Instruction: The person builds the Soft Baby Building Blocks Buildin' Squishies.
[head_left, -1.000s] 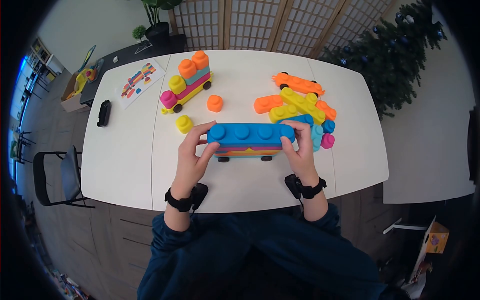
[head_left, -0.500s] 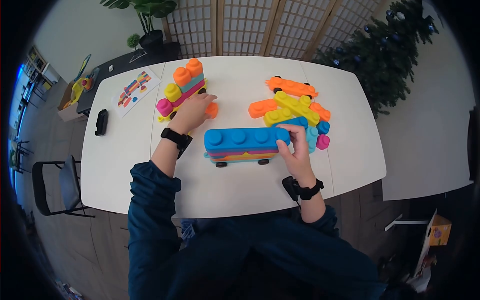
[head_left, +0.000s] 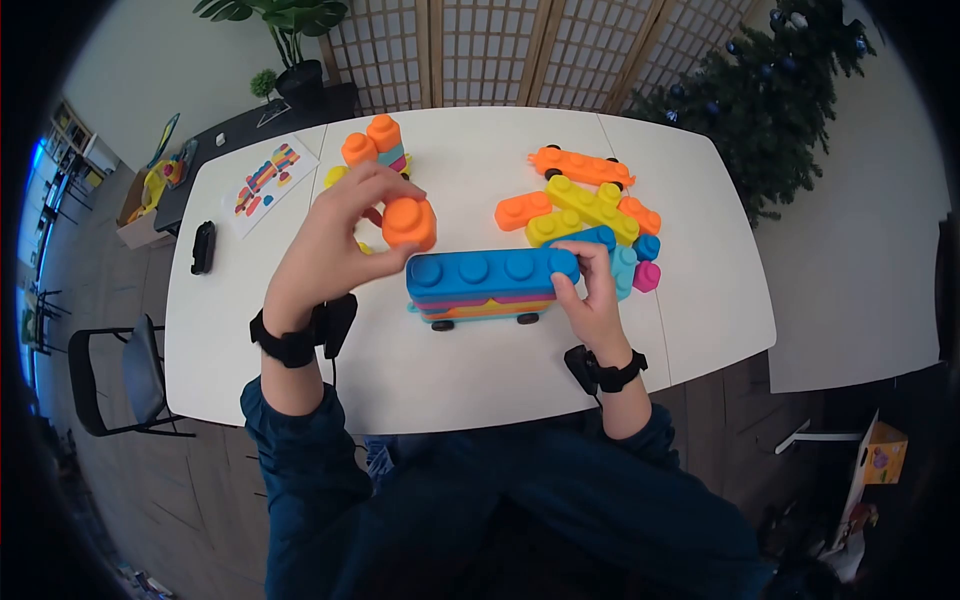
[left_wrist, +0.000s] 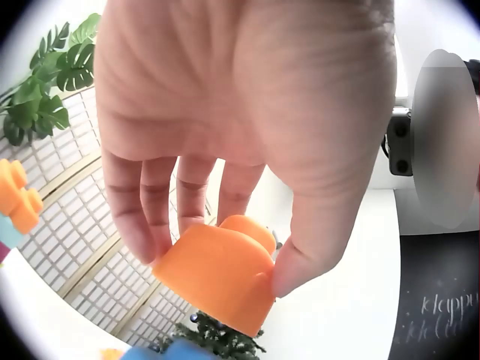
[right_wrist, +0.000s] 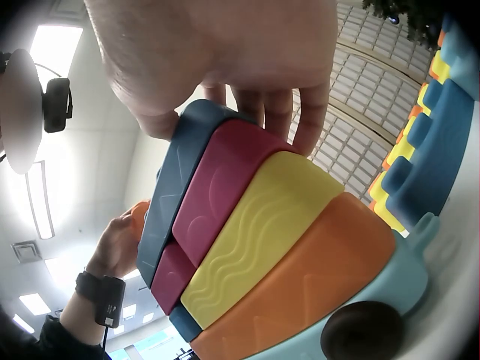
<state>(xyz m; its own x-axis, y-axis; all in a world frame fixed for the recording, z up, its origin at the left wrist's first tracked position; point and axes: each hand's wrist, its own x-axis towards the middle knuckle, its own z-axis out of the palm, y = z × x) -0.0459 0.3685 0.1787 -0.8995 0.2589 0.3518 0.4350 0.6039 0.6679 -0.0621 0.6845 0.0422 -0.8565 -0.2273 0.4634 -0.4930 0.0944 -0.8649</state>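
Observation:
My left hand [head_left: 335,240] pinches a single-stud orange block [head_left: 408,224] between thumb and fingertips, raised beside the left end of a wheeled block car. In the left wrist view, the block [left_wrist: 214,274] tilts, its stud pointing away. The car is topped by a long blue block [head_left: 497,282] with a row of bare studs. My right hand [head_left: 598,305] grips the right end of that blue block. From the right wrist, magenta, yellow and orange layers [right_wrist: 300,277] show beneath it, over a light blue base with a dark wheel [right_wrist: 364,331].
Behind the left hand stands another block car [head_left: 385,145], partly hidden. At right lie yellow blocks [head_left: 600,205], an orange wheeled base [head_left: 582,166] and several other loose blocks. A picture sheet [head_left: 266,185] and a black object [head_left: 203,247] lie at left.
My left hand left the blue block, reached to the loose orange block by the other car, and brought it back toward me, lifted. The right hand kept its grip on the blue block.

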